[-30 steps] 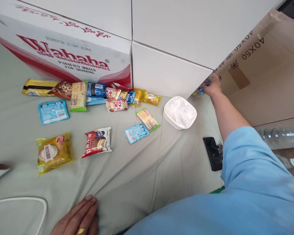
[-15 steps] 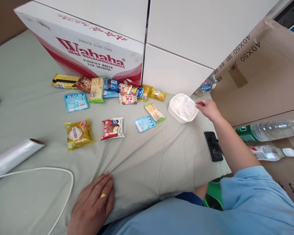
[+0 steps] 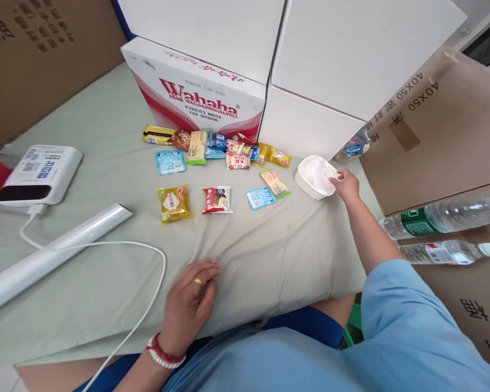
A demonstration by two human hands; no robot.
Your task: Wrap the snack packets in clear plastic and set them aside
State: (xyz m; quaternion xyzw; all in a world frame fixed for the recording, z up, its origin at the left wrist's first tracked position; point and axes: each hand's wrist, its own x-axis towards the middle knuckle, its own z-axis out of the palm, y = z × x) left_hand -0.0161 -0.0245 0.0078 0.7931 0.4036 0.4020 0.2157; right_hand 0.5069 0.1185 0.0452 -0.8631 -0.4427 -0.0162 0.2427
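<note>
Right hand [image 3: 346, 184] pinches the rim of a white bowl [image 3: 315, 177]; left hand [image 3: 190, 300] rests flat, fingers loose, on the grey-green cloth [image 3: 261, 256] near snack packets [image 3: 216, 199].

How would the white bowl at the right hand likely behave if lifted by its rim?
The white bowl looks like thin plastic lined with crinkled film, so probably light and slightly flexible. Gripped at one edge by the right hand, it may tilt. The soft, wrinkled cloth beneath probably limits sliding.

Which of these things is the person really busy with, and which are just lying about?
In hand:
right hand at the rim of the white bowl
left hand flat on the green cloth

Lying about:
snack packets
film roll
white cable
water bottles
Wahaha box
</note>
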